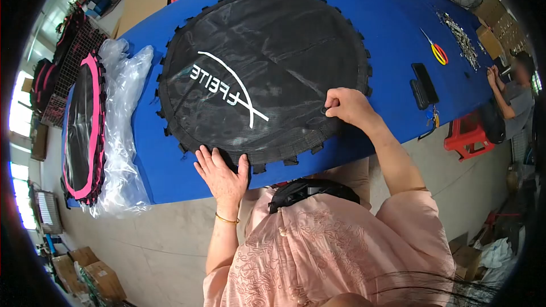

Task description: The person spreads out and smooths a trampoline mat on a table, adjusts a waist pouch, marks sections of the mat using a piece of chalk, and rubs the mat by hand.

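A round black trampoline mat (284, 40) with white lettering and short tabs round its rim lies flat on the blue table. The lettering reads upside down or mirrored from here. My left hand (220, 176) rests on the mat's near edge, fingers spread and holding nothing. Over the mat's right near edge, my right hand (350, 108) is closed in a pinch, thumb against the curled fingers. A small dark bit shows at its fingertips, too small to make out.
Left of the mat are clear plastic wrap (122, 131) and a pink-rimmed black mat (85, 131). To the right lie a black phone case (422, 86), keys (435, 118), scissors (437, 51) and small metal parts (462, 40). Another person (515, 94) sits near a red stool (469, 136).
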Demonstrator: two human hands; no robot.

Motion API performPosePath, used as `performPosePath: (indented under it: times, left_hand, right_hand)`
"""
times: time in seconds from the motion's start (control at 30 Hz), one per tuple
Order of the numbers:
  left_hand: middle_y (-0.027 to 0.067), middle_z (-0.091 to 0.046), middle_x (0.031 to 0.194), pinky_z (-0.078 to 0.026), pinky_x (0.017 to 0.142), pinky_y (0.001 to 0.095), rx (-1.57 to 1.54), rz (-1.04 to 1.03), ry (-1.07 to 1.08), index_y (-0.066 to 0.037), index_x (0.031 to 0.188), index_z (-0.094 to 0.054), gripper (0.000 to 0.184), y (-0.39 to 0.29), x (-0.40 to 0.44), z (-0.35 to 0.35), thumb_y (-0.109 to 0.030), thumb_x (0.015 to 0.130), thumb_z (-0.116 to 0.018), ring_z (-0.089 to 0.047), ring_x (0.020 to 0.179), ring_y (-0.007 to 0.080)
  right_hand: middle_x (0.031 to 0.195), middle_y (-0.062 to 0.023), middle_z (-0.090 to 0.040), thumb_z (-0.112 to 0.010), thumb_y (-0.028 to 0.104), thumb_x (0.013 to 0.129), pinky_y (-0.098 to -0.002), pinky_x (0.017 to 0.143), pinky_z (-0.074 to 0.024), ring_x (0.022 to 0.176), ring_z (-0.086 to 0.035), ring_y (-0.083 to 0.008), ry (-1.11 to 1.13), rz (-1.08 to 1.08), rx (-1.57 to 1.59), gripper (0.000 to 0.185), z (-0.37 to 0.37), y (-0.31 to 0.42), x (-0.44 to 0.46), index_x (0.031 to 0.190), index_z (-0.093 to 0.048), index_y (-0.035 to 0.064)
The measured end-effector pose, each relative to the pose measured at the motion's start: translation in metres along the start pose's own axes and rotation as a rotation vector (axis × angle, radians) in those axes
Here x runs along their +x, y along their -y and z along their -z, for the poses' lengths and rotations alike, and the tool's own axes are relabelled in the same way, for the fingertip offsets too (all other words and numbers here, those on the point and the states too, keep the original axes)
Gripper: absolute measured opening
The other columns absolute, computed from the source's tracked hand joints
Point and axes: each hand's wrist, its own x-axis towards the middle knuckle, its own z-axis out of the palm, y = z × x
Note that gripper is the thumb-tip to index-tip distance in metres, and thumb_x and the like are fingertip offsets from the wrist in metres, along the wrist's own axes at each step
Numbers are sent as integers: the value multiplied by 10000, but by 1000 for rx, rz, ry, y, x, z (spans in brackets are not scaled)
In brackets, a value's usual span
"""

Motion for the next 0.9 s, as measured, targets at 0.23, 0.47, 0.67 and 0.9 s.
performPosePath:
  times: [0.23, 0.47, 0.67, 0.9]
  left_hand:
    - [356, -407, 1581, -195, 1265, 615, 9, 2, -15, 118, 1421, -509, 829, 1, -1, -1, -522, 931, -705, -288, 1539, 505]
    - [348, -390, 1597, -188, 1270, 606, -10, 15, 5, 114, 1421, -511, 830, 2, -2, -1, -534, 934, -693, -284, 1542, 502]
    - [354, -394, 1590, -192, 1267, 611, -20, 20, 17, 118, 1414, -512, 834, -1, 0, 3, -539, 931, -691, -292, 1536, 506]
    - [362, -408, 1577, -195, 1266, 611, -10, 18, 9, 121, 1408, -515, 839, -2, 0, 3, -545, 930, -693, -295, 1534, 509]
  right_hand:
    - [880, -85, -724, -845, 133, 745, -380, 724, -562, 829, -733, -234, 129, 228, 49, 218, -50, 53, 7, 887, -699, 57]
    - [888, -72, -731, -861, 115, 731, -369, 710, -553, 797, -724, -235, 140, 212, 20, 231, -47, 46, 2, 897, -707, 67]
    - [864, -89, -733, -869, 121, 724, -372, 744, -574, 814, -735, -240, 127, 57, -53, 239, -31, 40, 5, 904, -722, 64]
    - [884, -52, -696, -839, 176, 786, -410, 768, -551, 831, -726, -275, 4, 428, -72, 215, -96, 100, 24, 903, -676, 98]
